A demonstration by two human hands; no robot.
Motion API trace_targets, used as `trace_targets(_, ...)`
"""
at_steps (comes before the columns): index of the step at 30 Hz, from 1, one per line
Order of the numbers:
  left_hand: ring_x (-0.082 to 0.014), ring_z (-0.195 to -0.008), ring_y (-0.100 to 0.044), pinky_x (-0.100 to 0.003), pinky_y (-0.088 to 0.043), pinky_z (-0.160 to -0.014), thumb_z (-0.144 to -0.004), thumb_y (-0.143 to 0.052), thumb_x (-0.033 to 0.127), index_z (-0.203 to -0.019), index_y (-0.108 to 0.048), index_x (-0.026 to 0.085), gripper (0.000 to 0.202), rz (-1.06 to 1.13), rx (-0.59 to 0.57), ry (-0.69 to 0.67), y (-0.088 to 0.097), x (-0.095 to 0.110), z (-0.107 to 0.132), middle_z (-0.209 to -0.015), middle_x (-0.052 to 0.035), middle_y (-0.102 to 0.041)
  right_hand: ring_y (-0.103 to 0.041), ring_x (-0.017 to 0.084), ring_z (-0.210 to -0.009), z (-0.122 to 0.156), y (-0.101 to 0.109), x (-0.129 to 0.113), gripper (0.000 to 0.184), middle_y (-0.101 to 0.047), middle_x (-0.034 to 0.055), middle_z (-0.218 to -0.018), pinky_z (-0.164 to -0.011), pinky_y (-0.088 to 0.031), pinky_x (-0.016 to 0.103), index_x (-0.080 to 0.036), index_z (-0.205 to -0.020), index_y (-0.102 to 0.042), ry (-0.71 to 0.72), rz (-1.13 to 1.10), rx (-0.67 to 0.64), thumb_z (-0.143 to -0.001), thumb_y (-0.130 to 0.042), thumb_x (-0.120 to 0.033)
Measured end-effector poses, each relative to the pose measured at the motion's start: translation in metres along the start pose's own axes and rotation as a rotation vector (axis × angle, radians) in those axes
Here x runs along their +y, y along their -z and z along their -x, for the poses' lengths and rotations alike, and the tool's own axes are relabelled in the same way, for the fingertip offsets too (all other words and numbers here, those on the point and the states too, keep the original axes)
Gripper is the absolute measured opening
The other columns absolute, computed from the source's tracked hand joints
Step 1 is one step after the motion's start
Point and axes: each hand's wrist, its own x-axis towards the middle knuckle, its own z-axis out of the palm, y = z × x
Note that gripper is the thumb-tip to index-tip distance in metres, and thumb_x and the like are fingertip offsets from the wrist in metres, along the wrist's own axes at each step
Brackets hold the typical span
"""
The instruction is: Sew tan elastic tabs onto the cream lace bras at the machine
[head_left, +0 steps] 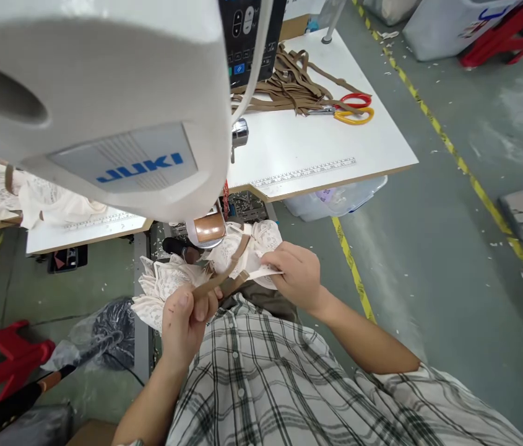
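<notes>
In my left hand [189, 316], closed at the lower middle of the head view, is a brown strap [224, 272], its length running up and to the right across white lace. My right hand [296, 271] pinches the white edge of a lace bra [265, 238], just right of the strap. More white lace pieces [161, 282] hang beside my left hand in a layered bunch. Just above both hands is the lower end of a white JUKI sewing machine [150, 164]; its needle area is hidden from this angle.
On the white table [298, 139] at right lie a pile of brown straps [289, 83], scissors with red and yellow handles [354, 114] and a ruler [305, 173]. A clear plastic bin [335, 198] sits under the table edge. White lace garments [52, 198] lie on the left table part.
</notes>
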Motion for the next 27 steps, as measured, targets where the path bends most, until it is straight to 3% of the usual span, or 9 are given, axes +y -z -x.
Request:
trace_targets(12, -0.0120, -0.051, -0.034, -0.037, -0.041, -0.075, -0.099, -0.040, 0.037, -0.061, -0.041, 0.020, 0.042, -0.005, -0.006, -0.069, 0.007, 0.005, 0.010, -0.052, 0.0045, -0.030, -0.046, 0.013, -0.050, 0.002, -0.008, -0.009, 0.018, -0.053, -0.0015, -0.055, -0.050, -0.033, 0.026, -0.024, -0.078, -0.060, 0.055, -0.063, 0.048, -0.087, -0.052, -0.010)
trace_targets(27, -0.0112, -0.054, -0.037, -0.034, -0.042, -0.081, -0.099, -0.039, 0.036, -0.062, -0.040, 0.019, 0.041, 0.018, -0.033, -0.025, 0.010, 0.013, 0.008, -0.053, 0.0043, -0.031, -0.045, 0.009, -0.052, 0.000, -0.009, -0.012, 0.014, -0.050, -0.0034, -0.057, -0.051, -0.033, 0.022, -0.021, -0.083, -0.058, 0.058, -0.144, 0.035, -0.086, -0.057, -0.007)
